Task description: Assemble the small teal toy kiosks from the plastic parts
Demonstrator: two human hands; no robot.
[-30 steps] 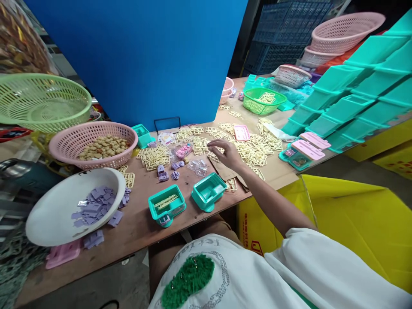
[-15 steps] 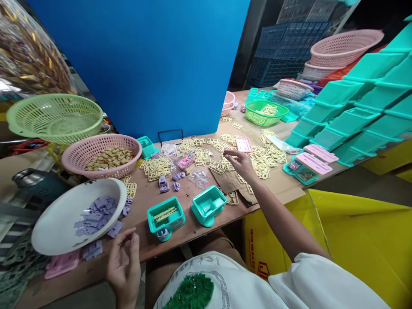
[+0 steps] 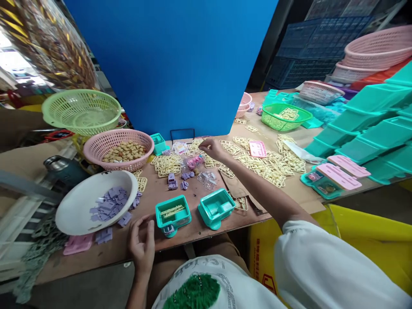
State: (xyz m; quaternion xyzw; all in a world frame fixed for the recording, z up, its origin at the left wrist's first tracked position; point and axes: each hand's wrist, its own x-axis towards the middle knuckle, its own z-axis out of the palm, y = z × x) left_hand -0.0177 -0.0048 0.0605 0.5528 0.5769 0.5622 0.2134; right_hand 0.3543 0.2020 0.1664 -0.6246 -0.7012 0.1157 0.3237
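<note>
My left hand [image 3: 141, 242] is at the table's near edge with fingers loosely curved, thumb apart, nothing in it. Just right of it stands a teal toy box [image 3: 174, 219] holding cream plastic strips [image 3: 173, 211]; a small purple piece [image 3: 169, 229] sits on its front. A second teal toy box [image 3: 216, 209], with nothing visible inside, is beside it. My right hand [image 3: 212, 149] reaches over the cream plastic frames [image 3: 230, 147] at the table's back, its fingers bent downward and slightly apart. I see nothing held there. A bag of pink pieces [image 3: 195, 162] lies below that hand.
On the left are a white basin [image 3: 72, 214] of purple pieces, a pink basket [image 3: 92, 148] of tan pieces and a dark flask [image 3: 64, 171]. A blue panel [image 3: 174, 64] rises behind. Stacked teal boxes [image 3: 380, 111] and a lidded toy box [image 3: 328, 184] stand right.
My right hand has moved left across the cream frames, toward the pink pieces. My left hand has come closer to the strip-filled teal box. The view has shifted left.
</note>
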